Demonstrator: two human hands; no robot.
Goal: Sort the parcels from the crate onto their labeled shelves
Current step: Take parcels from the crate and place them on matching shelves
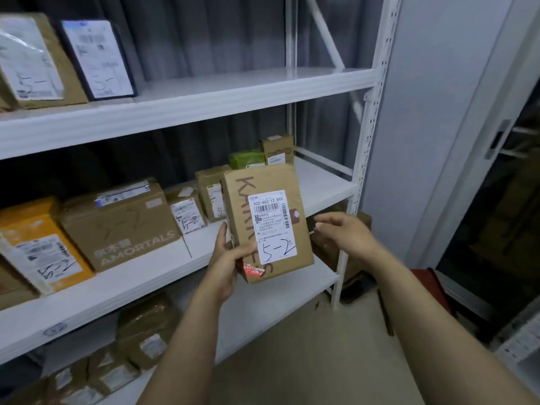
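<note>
Brown kraft-paper parcel (237,217) is held up in front of the white metal rack (366,135), upright with a slight tilt, at middle-shelf height. Left hand (226,258) grips its lower left corner, thumb on the front face by the label and fingers along the left edge and back. Right hand (344,232) hovers just beside the parcel's right edge, fingers loose and spread, holding nothing; can't tell if it touches. White shipping label (273,228) on the parcel front has 502-602-12 815 printed and "5-2" handwritten at the bottom. Dark marker lettering runs down the paper, and a red sticker (252,270) sits at the lower edge.

Middle shelf (321,182) holds, left to right:
- orange box (43,244), marked 5-2
- AMORTALS carton (122,226), 5-2 scrawled on it
- small carton (187,213), marked 5-2
- taller brown parcel (209,194), partly behind the held one
- green packet (247,159) and small brown box (277,147), further back

Upper shelf (233,83) holds two parcels at its left end, labels facing out: a brown carton (32,59) and a dark-edged flat pack (98,59) just beside it. Handwriting on both is blurred.

Bottom shelf (263,302) holds several tape-wrapped brown bundles (149,331), labels unreadable.

Red object (423,280) on the floor at right is partly hidden behind the right forearm; can't tell what it is.
</note>
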